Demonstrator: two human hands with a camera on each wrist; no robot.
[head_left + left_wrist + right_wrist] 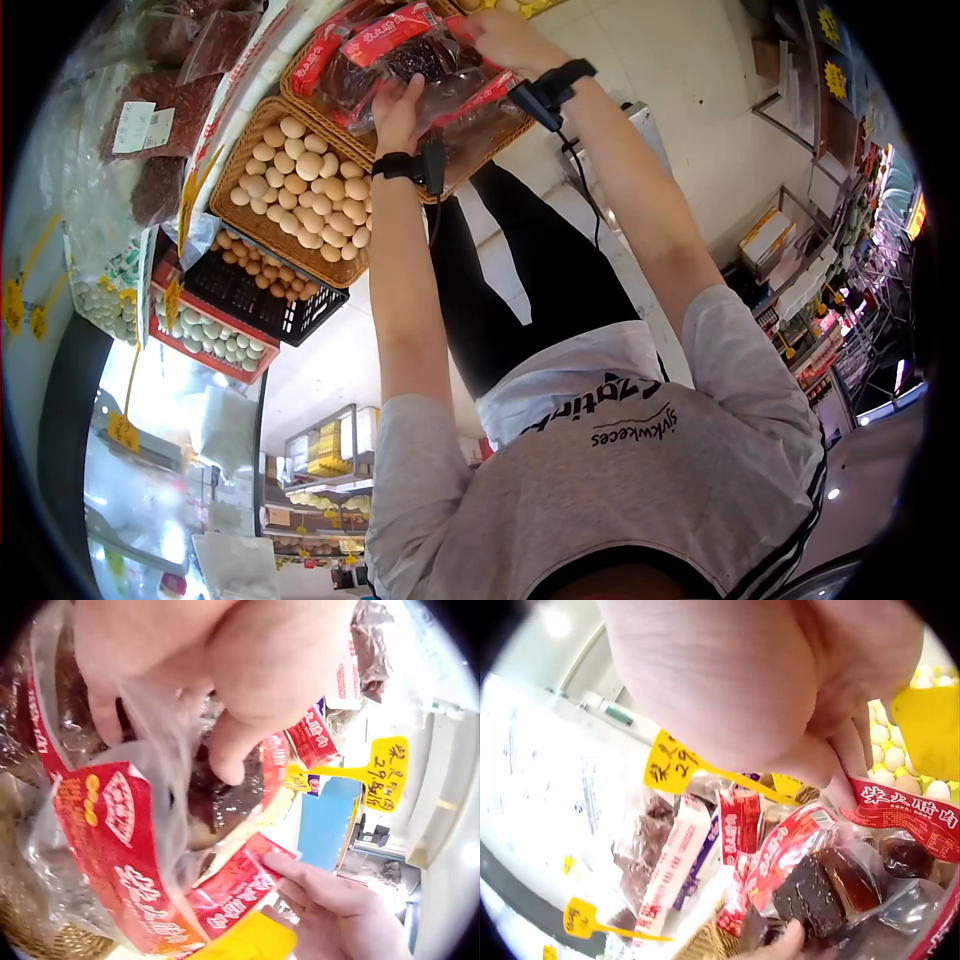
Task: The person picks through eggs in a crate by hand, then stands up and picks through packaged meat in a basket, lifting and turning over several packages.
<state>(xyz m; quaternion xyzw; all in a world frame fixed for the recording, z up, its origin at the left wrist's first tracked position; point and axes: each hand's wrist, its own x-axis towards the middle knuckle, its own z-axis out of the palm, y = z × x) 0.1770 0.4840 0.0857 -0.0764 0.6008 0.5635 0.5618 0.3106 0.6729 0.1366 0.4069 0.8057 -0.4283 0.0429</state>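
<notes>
Vacuum-sealed bags of dark cured meat (400,62) with red printed labels fill a wicker basket (505,143) in the head view. My left hand (397,112) grips one bag by its clear plastic. Its thumb lies against the dark meat (225,796) in the left wrist view, and the other fingers curl into the film. My right hand (334,904) pinches a corner of the red label (244,881). From the right wrist, the right hand (765,682) covers the top of the view, and my left thumb (786,941) shows below, by a dark meat slab (810,896).
Beside the meat stands a basket of brown eggs (305,190), then a black crate (225,285) and a red crate (255,368) of eggs. Yellow handwritten price tags (386,774) stick up near the bags. More bagged meat (165,110) lies at left.
</notes>
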